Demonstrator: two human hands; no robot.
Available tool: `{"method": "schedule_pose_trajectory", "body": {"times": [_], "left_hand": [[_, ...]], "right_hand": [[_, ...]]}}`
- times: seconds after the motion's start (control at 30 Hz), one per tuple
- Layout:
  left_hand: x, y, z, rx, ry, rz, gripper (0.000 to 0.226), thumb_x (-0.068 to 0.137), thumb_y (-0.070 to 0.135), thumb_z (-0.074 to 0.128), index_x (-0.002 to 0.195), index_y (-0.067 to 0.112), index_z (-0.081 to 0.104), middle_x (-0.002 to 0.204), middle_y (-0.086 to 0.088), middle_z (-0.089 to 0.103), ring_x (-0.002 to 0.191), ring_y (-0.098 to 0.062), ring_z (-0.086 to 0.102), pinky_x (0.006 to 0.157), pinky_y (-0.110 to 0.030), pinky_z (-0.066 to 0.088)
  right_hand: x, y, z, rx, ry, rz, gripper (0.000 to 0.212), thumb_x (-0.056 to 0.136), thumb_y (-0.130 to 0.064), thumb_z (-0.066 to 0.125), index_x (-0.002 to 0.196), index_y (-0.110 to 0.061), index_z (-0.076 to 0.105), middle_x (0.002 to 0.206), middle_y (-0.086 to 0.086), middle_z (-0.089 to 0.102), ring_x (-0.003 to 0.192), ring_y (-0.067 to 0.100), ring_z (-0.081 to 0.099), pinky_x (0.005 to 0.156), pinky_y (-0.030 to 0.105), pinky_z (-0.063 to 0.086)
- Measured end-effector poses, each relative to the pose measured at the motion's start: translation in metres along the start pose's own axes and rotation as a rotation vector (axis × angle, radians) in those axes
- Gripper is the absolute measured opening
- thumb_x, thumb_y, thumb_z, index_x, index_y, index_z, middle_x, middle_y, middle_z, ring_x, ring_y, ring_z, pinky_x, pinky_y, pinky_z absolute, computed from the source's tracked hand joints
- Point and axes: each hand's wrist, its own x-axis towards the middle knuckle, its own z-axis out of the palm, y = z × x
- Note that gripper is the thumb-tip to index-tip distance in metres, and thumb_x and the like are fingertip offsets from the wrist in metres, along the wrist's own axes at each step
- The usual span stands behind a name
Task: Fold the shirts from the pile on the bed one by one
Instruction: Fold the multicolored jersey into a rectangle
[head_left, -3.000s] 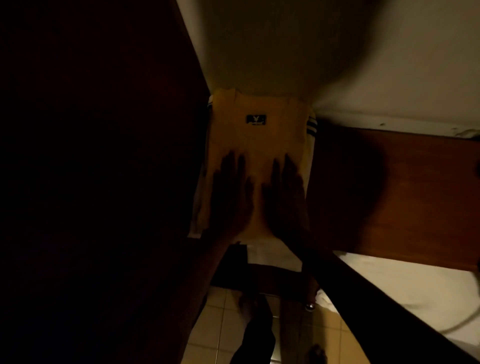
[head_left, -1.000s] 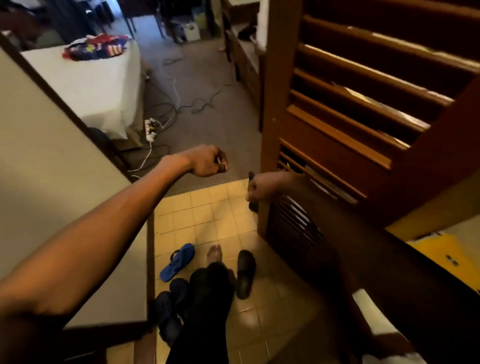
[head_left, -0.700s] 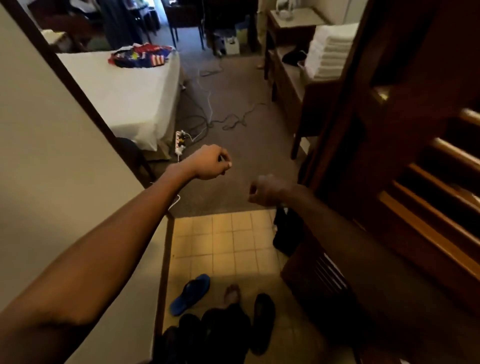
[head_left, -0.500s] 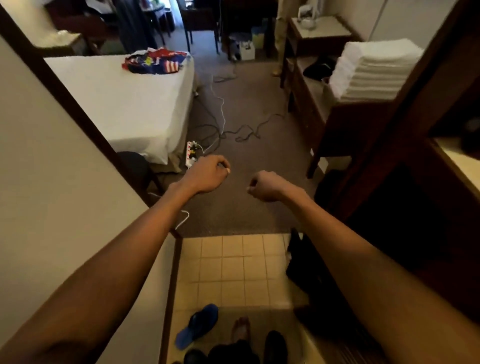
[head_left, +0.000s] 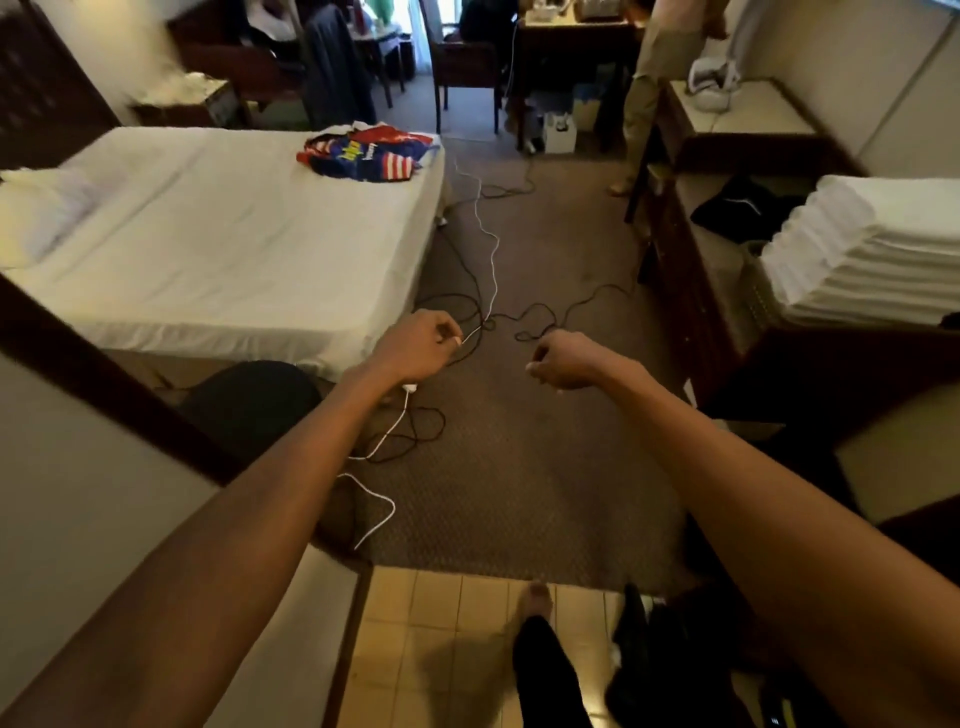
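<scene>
1. Hands, head view: both arms are stretched forward at chest height over the carpet beside the bed (head_left: 208, 234). Left hand (head_left: 415, 348) has its fingers curled in, thumb against forefinger. Nothing visible in it; the white cable (head_left: 488, 249) by its fingertips looks to be lying on the floor, not held. Right hand (head_left: 563, 361) is a loose fist, also empty as far as I can see.
2. Task item: pile of shirts (head_left: 366, 153), red/blue/striped, sits on the bed's far corner on the aisle side, close to the mattress edge. It is well apart from both hands. None is laid out for folding on the bed.
3. Key relation: the pile lies ahead and a bit left of the hands, the whole length of the bed away. Its long axis runs roughly across the bed. Left hand is on the bed side, so it is nearer.
4. Judgement: this is the fetch step. The person needs to walk along the aisle by the bed, then reach in with the left hand first.
5. Risk: loose cables sprawl over the carpet beside the bed, right on that path, so there's a trip hazard.
6. Other: pillow (head_left: 36, 213) at the bed's opposite end; stack of white towels (head_left: 872, 249) across the aisle from the bed.
</scene>
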Motion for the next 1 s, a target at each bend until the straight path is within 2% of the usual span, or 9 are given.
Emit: {"method": "schedule_pose_trajectory", "body": {"times": [0.1, 0.2, 0.37, 0.6, 0.7, 0.83, 0.93, 1.0], "left_hand": [[0.084, -0.01, -0.009, -0.013, 0.06, -0.021, 0.016, 0.094, 0.025, 0.063, 0.106, 0.02, 0.073, 0.091, 0.0, 0.066, 0.09, -0.017, 0.061, 0.082, -0.029, 0.046], [0.164, -0.014, -0.022, -0.044, 0.068, -0.049, 0.015, 0.096, 0.024, 0.062, 0.106, 0.02, 0.072, 0.085, 0.003, 0.06, 0.085, -0.014, 0.057, 0.079, -0.027, 0.042], [0.289, -0.024, -0.042, -0.065, 0.073, -0.079, 0.017, 0.097, 0.025, 0.062, 0.11, 0.018, 0.07, 0.088, 0.003, 0.06, 0.086, -0.013, 0.057, 0.082, -0.026, 0.044], [0.474, -0.063, -0.064, -0.073, 0.025, -0.074, 0.019, 0.097, 0.025, 0.06, 0.114, 0.019, 0.068, 0.096, 0.004, 0.063, 0.093, -0.015, 0.063, 0.09, -0.034, 0.052], [0.566, -0.093, -0.073, -0.082, 0.031, -0.081, 0.018, 0.097, 0.024, 0.061, 0.113, 0.02, 0.067, 0.1, -0.001, 0.07, 0.094, -0.017, 0.067, 0.093, -0.037, 0.054], [0.68, -0.128, -0.091, -0.103, 0.029, -0.115, 0.018, 0.098, 0.023, 0.061, 0.114, 0.018, 0.067, 0.108, -0.006, 0.071, 0.095, -0.017, 0.066, 0.094, -0.038, 0.054], [0.757, -0.148, -0.109, -0.105, 0.03, -0.125, 0.019, 0.098, 0.023, 0.06, 0.115, 0.017, 0.067, 0.109, -0.006, 0.072, 0.098, -0.018, 0.067, 0.094, -0.039, 0.054], [0.801, -0.162, -0.118, -0.121, 0.033, -0.135, 0.02, 0.098, 0.023, 0.06, 0.116, 0.018, 0.067, 0.108, -0.006, 0.072, 0.096, -0.017, 0.067, 0.092, -0.038, 0.055]], "right_hand": [[0.075, 0.0, -0.055, -0.043, 0.036, -0.043, 0.028, 0.099, -0.031, 0.054, 0.108, -0.008, 0.067, 0.103, 0.011, 0.07, 0.093, 0.025, 0.067, 0.092, 0.047, 0.054], [0.147, -0.001, -0.113, -0.027, 0.043, -0.046, 0.026, 0.099, -0.03, 0.056, 0.11, -0.009, 0.067, 0.105, 0.011, 0.07, 0.095, 0.027, 0.068, 0.09, 0.046, 0.055], [0.261, -0.007, -0.191, -0.089, 0.017, -0.097, 0.025, 0.099, -0.029, 0.055, 0.11, -0.01, 0.066, 0.104, 0.008, 0.071, 0.091, 0.022, 0.069, 0.089, 0.042, 0.056], [0.434, -0.019, -0.269, -0.078, 0.025, -0.107, 0.025, 0.098, -0.031, 0.057, 0.113, -0.012, 0.064, 0.103, 0.009, 0.07, 0.091, 0.022, 0.069, 0.089, 0.043, 0.056], [0.52, -0.025, -0.3, -0.058, 0.045, -0.092, 0.025, 0.098, -0.031, 0.057, 0.114, -0.012, 0.063, 0.101, 0.009, 0.07, 0.091, 0.022, 0.069, 0.089, 0.045, 0.056], [0.631, -0.045, -0.344, -0.057, 0.033, -0.078, 0.024, 0.097, -0.03, 0.058, 0.112, -0.012, 0.064, 0.103, 0.009, 0.071, 0.094, 0.023, 0.068, 0.091, 0.045, 0.055], [0.706, -0.066, -0.376, -0.067, 0.055, -0.093, 0.023, 0.096, -0.032, 0.058, 0.113, -0.015, 0.062, 0.107, 0.006, 0.068, 0.101, 0.023, 0.064, 0.093, 0.045, 0.053], [0.75, -0.078, -0.396, -0.064, 0.039, -0.104, 0.022, 0.096, -0.033, 0.059, 0.112, -0.018, 0.061, 0.106, 0.004, 0.066, 0.099, 0.02, 0.063, 0.092, 0.043, 0.053]]}}
